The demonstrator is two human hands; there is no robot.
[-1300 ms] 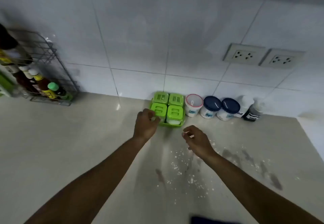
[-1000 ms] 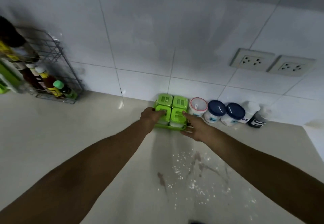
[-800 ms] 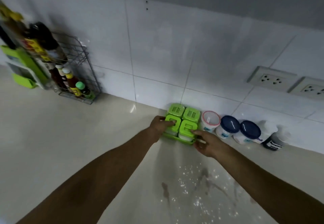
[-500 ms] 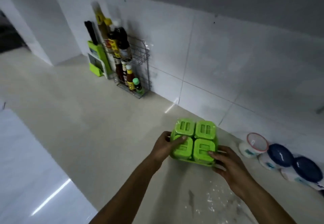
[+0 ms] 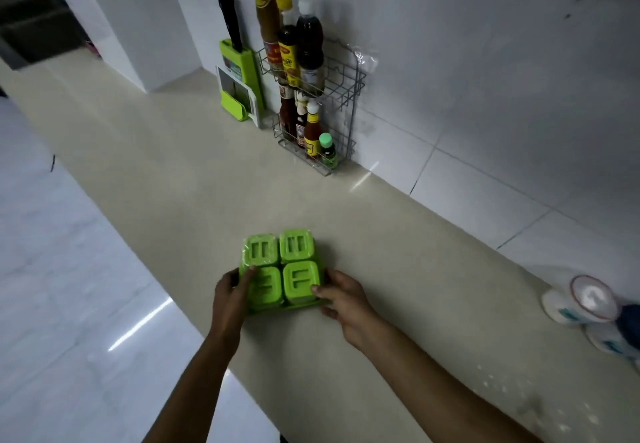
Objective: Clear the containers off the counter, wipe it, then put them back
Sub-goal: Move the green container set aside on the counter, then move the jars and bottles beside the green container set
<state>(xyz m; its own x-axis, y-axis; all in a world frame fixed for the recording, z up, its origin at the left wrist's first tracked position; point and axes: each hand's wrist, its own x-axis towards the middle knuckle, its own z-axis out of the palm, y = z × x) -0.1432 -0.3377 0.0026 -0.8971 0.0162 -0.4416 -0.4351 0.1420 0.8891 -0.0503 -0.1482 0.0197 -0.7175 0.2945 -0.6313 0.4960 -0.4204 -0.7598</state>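
Both hands grip a green four-jar condiment set [image 5: 281, 269], a low green tray holding four square lidded jars in a two-by-two block. The left hand [image 5: 230, 295] is closed on the tray's left edge, its thumb lying over the lid of the near-left jar and its fingers curled down the outside. The right hand [image 5: 341, 297] is closed on the right edge, thumb pressed on the corner of the near-right jar's lid, with the other fingers wrapped under or behind the tray rim. The set sits between the two hands, over the beige counter [image 5: 173, 165] near its front edge; whether it touches the surface or is lifted just clear cannot be told. Well apart to the right, at the frame's edge, stand a white tub with a red-rimmed clear lid [image 5: 578, 304] and, just beside it, a partly cut-off tub with a dark blue lid [image 5: 628, 321]. White powder specks [image 5: 540, 404] are scattered on the counter at lower right. Farther back against the tiled wall stands a wire rack of sauce bottles [image 5: 311, 106], with a green knife-and-board holder [image 5: 239, 86] just to its left.
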